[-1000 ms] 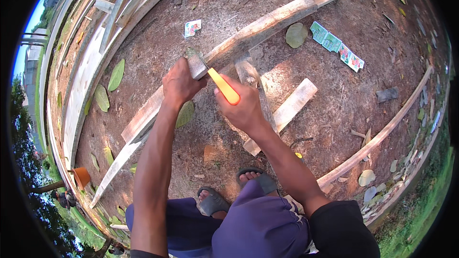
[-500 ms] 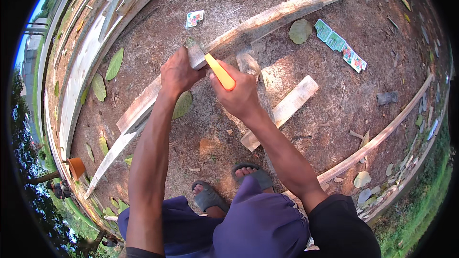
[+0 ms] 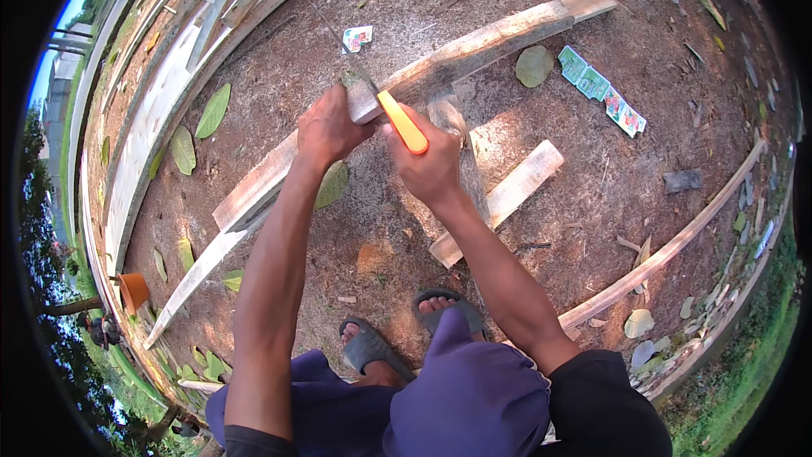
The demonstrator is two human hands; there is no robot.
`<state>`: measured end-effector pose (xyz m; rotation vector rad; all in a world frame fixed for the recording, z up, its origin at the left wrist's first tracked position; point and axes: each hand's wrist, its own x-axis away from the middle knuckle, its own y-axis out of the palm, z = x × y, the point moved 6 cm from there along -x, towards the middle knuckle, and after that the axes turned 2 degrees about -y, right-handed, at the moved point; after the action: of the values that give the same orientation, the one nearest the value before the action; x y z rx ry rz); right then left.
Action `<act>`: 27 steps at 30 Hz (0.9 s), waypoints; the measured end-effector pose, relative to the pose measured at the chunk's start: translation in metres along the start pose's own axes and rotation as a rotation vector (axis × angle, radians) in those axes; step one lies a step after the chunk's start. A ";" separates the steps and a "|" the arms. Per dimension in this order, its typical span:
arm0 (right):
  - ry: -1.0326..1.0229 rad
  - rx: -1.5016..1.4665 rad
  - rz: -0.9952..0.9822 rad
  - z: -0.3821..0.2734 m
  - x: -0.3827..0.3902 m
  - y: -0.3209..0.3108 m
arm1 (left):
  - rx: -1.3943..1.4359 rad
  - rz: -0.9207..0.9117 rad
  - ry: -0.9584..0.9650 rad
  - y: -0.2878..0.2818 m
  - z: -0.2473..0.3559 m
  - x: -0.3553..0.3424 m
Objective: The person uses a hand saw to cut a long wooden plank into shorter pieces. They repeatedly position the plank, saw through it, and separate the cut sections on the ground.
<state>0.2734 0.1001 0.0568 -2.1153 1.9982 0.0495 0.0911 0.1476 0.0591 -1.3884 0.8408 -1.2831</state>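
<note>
My left hand (image 3: 328, 125) grips a long wooden beam (image 3: 499, 34) that lies diagonally across the ground. My right hand (image 3: 427, 165) is closed on a handsaw (image 3: 403, 122) with an orange handle, just right of my left hand. Its thin blade crosses the beam and points toward the upper left. Under the beam, another timber (image 3: 452, 118) runs down toward my feet, with a short pale board (image 3: 524, 178) lying crosswise near it.
Long stacked planks (image 3: 156, 110) line the left side, beside an orange pot (image 3: 134, 289). A narrow strip of wood (image 3: 664, 254) lies at right. Green leaves (image 3: 212, 110) and printed cards (image 3: 592, 85) are scattered on the dirt. My sandalled feet (image 3: 374, 347) stand below.
The saw and my right hand have pushed forward, away from me, and more blade shows beyond the beam. My left hand stays on the beam. The view has shifted slightly.
</note>
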 end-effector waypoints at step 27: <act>0.666 -0.529 -0.056 0.031 0.175 -0.072 | 0.218 0.043 0.472 0.017 0.047 0.168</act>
<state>0.3603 -0.0627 0.0053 -2.7956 2.4946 -0.1799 0.1712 -0.0057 0.0901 -0.9022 1.0012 -1.6461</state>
